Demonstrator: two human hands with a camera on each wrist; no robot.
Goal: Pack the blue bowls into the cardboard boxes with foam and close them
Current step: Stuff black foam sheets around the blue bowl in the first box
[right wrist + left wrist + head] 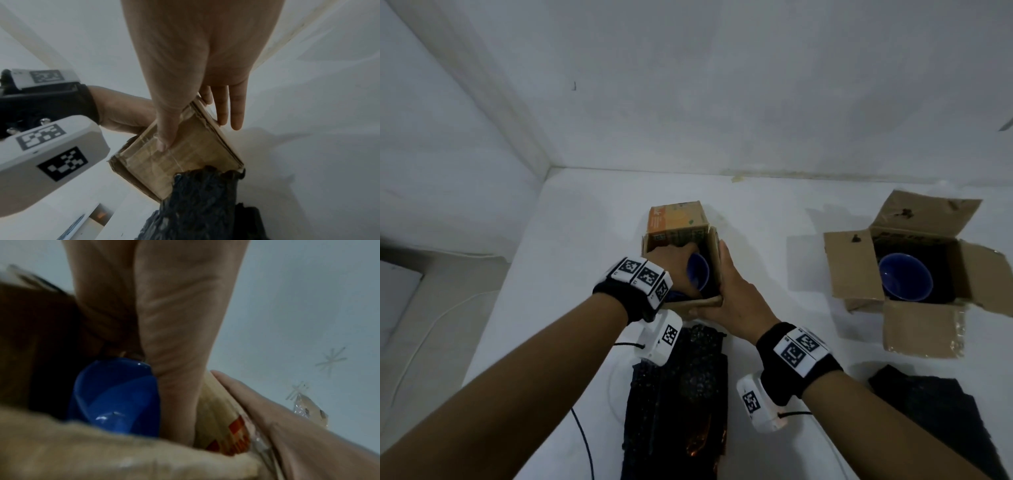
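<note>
A small cardboard box stands open at the middle of the white table. My left hand reaches down into it and grips a blue bowl, which sits tilted on its side. The left wrist view shows the bowl below my curled fingers, behind the box's near wall. My right hand braces the box's near right corner. Its straight fingers lie along the right wall, its thumb on the near wall of the box. A black foam sheet lies just in front.
At the right a larger cardboard box stands with all flaps open, a second blue bowl inside on dark lining. Another black foam piece lies near the right front. A thin cable runs at the left. White walls close the back and left.
</note>
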